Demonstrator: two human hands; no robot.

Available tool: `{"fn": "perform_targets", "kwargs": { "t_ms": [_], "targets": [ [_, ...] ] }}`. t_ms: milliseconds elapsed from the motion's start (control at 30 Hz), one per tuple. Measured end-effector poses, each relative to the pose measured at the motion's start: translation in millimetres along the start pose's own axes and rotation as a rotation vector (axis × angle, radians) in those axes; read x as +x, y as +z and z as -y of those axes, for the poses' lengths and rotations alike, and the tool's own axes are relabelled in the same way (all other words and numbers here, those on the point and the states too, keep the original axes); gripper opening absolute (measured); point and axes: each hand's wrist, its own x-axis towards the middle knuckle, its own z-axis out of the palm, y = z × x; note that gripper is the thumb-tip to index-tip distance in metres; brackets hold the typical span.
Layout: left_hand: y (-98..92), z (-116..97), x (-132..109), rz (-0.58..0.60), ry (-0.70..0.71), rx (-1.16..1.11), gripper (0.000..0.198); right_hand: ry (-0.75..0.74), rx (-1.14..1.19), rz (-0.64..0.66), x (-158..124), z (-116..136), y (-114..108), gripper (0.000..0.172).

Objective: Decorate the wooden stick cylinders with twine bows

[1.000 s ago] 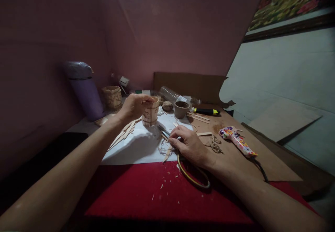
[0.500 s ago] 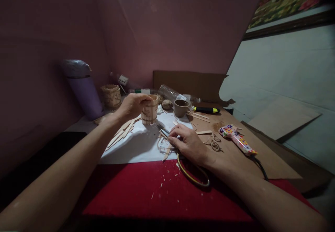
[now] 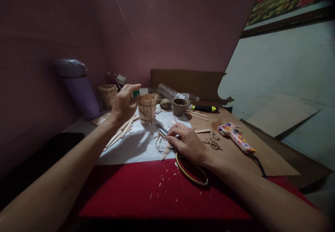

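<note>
A small cup built of wooden craft sticks (image 3: 147,109) stands upright on a white sheet of paper (image 3: 131,148). My left hand (image 3: 123,103) hovers at the cup's left side, fingers spread and lifted off it, holding nothing. My right hand (image 3: 187,143) lies on a pair of scissors (image 3: 162,131), fingers closed over them near the blades. The scissors' yellow-rimmed handle loop (image 3: 192,178) sticks out below my palm onto the red cloth (image 3: 157,193). Loose craft sticks (image 3: 120,132) lie under my left wrist.
A patterned glue gun (image 3: 235,137) with its cord lies at the right on brown board. Behind the cup are a brown pot (image 3: 180,106), a yellow-black cutter (image 3: 205,108), a plastic bottle (image 3: 170,92), a twine ball (image 3: 165,103), a woven basket (image 3: 108,94) and a purple flask (image 3: 78,89).
My left hand has let go of the stick cup's rim, opening and drawing back to the left. The right hand has stayed on the scissors.
</note>
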Motion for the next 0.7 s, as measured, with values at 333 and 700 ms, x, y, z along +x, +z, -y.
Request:
{"fn": "perform_targets", "kwargs": {
  "t_ms": [333,700],
  "targets": [
    [19.9,6,-15,0.081,-0.540,-0.394,0.113,-0.005,-0.004,-0.002,0,1,0,0.011],
    [37.8,1,-11,0.020,-0.596,-0.639,0.116,-0.015,-0.013,0.001,-1,1,0,0.012]
  ]
}}
